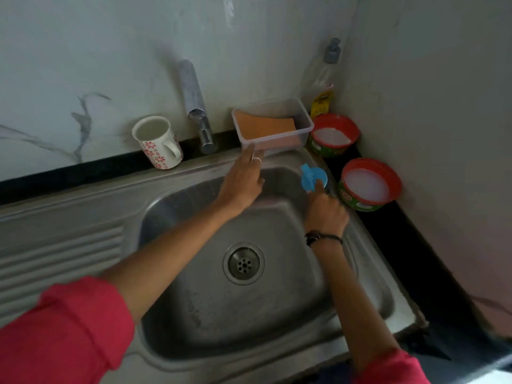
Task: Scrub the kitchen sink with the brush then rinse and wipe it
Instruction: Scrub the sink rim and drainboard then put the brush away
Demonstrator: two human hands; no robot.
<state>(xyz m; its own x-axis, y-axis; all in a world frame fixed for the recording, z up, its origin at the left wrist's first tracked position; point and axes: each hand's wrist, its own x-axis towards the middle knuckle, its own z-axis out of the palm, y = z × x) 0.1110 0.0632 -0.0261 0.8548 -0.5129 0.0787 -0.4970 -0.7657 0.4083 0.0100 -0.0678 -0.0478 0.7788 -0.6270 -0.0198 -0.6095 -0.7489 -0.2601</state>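
Observation:
A steel kitchen sink (pixel 194 309) fills the lower middle of the head view, its round drain (pixel 243 263) in the basin floor. My right hand (pixel 325 209) grips a blue brush (pixel 313 177) at the basin's far right corner, the brush head against the rim. My left hand (pixel 243 181) reaches over the far rim with fingers straight, their tips at the front wall of a clear plastic box (pixel 273 126). An orange cloth (pixel 263 124) lies inside the box. The tap (pixel 196 106) stands behind the basin and no water is seen running.
A white mug with red flowers (pixel 158 141) stands left of the tap. Two red-rimmed tubs of white cleaner (pixel 333 134) (pixel 370 184) sit on the black counter to the right. A dispenser bottle (pixel 322 79) stands in the corner. A ribbed drainboard (pixel 61 253) lies at the left.

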